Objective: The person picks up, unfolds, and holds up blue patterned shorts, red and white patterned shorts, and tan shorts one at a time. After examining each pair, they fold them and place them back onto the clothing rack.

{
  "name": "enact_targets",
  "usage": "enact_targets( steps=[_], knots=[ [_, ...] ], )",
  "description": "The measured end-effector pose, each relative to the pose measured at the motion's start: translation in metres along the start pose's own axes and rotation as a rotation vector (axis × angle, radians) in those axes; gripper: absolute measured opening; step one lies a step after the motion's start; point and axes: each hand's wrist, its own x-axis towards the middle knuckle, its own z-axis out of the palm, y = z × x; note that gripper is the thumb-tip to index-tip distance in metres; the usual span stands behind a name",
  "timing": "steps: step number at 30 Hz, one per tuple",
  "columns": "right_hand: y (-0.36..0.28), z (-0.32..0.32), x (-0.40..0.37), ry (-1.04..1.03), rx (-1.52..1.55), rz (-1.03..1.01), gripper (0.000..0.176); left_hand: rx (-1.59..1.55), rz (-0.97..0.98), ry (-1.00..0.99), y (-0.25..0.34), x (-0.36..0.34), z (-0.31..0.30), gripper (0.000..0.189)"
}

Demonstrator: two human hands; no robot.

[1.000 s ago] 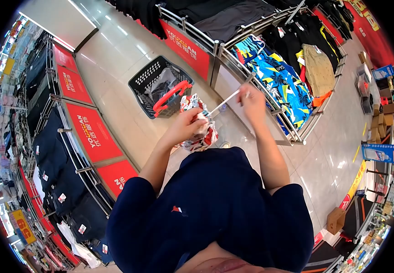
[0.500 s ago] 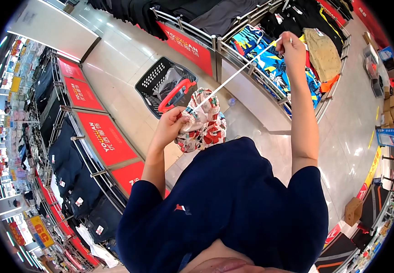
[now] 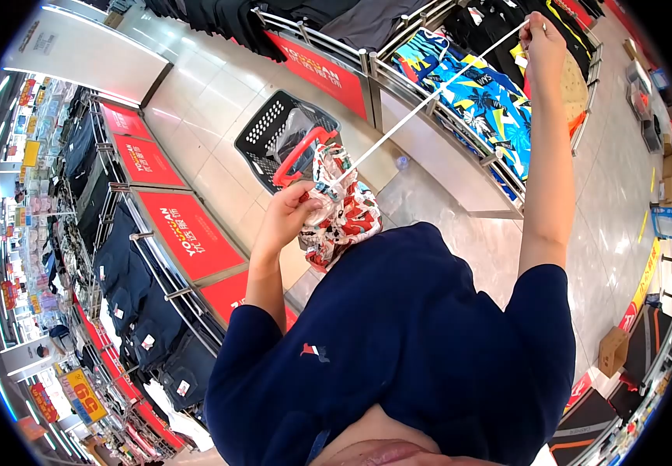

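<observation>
My left hand (image 3: 289, 217) is closed on the waist of a bunched garment (image 3: 344, 221) with a red, white and dark print, held in front of my chest. A long white drawstring (image 3: 433, 95) runs straight from its waist up to the right. High at the upper right, my right hand (image 3: 546, 48) pinches the far end of this cord, which is taut. The rest of the garment's shape is hidden in its folds. Just beyond it, a black shopping basket (image 3: 252, 144) with a red handle (image 3: 297, 163) stands on the floor, a grey item inside.
Blue printed shorts (image 3: 476, 105) lie in a metal-railed display bin under my right arm. Along the left runs a rack of dark folded trousers (image 3: 130, 291) with red sign panels (image 3: 184, 233). A cardboard box (image 3: 613, 351) sits at the right.
My right hand has moved up and to the right with the cord's end, and a longer stretch of drawstring shows. The left hand keeps its hold on the garment, nearly in place.
</observation>
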Motion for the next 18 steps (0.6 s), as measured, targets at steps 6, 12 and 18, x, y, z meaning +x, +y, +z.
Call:
enact_targets(
  steps=[6,12,18],
  knots=[
    [0.017,0.018,-0.04,-0.574,-0.226,0.177,0.032,-0.091,-0.026,0.051,-0.004,0.002,-0.014,0.027],
    [0.221,0.014,-0.174,-0.98,-0.524,0.227,0.025,-0.095,0.018,-0.03,0.024,0.0,-0.017,0.029],
    [0.19,0.088,-0.294,-1.076,0.121,0.803,0.041,0.061,-0.019,-0.09,0.042,-0.002,-0.02,0.032]
  ],
)
